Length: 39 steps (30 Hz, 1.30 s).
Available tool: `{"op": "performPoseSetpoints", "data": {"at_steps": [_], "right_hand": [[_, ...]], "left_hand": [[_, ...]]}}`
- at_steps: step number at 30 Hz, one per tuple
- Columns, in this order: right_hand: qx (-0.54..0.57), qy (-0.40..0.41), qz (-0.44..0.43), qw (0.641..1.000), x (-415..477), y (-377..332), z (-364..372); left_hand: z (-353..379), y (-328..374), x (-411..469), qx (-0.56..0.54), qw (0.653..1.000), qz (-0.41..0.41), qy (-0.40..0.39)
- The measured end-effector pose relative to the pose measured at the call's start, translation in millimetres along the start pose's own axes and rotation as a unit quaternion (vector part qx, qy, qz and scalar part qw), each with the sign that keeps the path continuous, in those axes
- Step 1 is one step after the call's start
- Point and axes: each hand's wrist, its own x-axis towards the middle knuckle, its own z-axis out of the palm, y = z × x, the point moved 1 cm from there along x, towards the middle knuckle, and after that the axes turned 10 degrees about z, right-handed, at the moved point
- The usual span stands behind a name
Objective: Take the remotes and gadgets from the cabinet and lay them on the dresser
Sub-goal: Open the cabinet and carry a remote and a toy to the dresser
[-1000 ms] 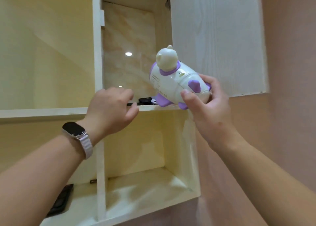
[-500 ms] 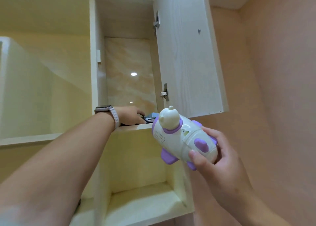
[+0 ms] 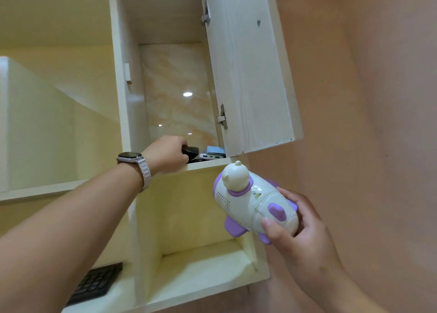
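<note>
My right hand (image 3: 305,237) holds a white and purple bear-shaped toy gadget (image 3: 253,203) below and to the right of the open cabinet compartment. My left hand (image 3: 166,154) reaches onto the compartment's shelf (image 3: 208,164) and its fingers close around a black gadget (image 3: 191,152). Just right of that lie a blue device (image 3: 215,150) and a white power bank (image 3: 211,156) on the same shelf. A watch sits on my left wrist.
The cabinet door (image 3: 250,71) stands open to the right, with hinges on its inner edge. A lower open cubby (image 3: 201,272) is bare. A black keyboard-like remote (image 3: 94,284) lies on the lower-left shelf. A pink wall (image 3: 378,99) runs along the right.
My right hand has come down and away from the shelf with the toy. My left hand has reached deeper onto the shelf and closed on the black gadget. The camera tilted upward.
</note>
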Motion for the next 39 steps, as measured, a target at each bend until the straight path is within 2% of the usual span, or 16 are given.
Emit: {"op": "performPoseSetpoints", "data": {"at_steps": [5,8,14,17,19,23,30,35,39], "right_hand": [[0.01,-0.008,0.029,0.999,-2.9,15.0,3.0],[0.024,-0.014,0.052,0.998,-6.0,20.8,4.5],[0.017,-0.008,0.068,0.997,-12.5,33.0,8.4],[0.012,0.002,0.075,0.997,-18.6,41.8,10.0],[0.002,0.005,0.075,0.997,-24.0,48.3,10.4],[0.005,0.021,0.093,0.995,-36.6,60.9,8.5],[-0.036,0.108,0.116,0.987,-68.8,84.6,1.0],[-0.067,0.18,0.12,0.974,-88.9,85.6,2.5],[-0.094,0.239,0.133,0.957,-109.9,93.0,9.4]], "left_hand": [[-3.3,1.3,-17.5,0.034,0.998,-0.004,0.044],[-3.4,9.7,-48.0,0.014,0.99,0.009,0.143],[14.2,36.8,-137.7,-0.091,0.941,0.051,0.323],[30.3,48.1,-171.4,-0.163,0.91,0.015,0.38],[43.7,54.2,-190.1,-0.255,0.883,-0.036,0.394],[77.3,69.7,-217.5,-0.461,0.797,-0.141,0.365],[140.8,94.7,-236.4,-0.705,0.597,-0.266,0.275],[170.7,93.3,-246.0,-0.831,0.449,-0.281,0.168],[186.1,89.5,-255.9,-0.891,0.371,-0.251,0.073]]}}
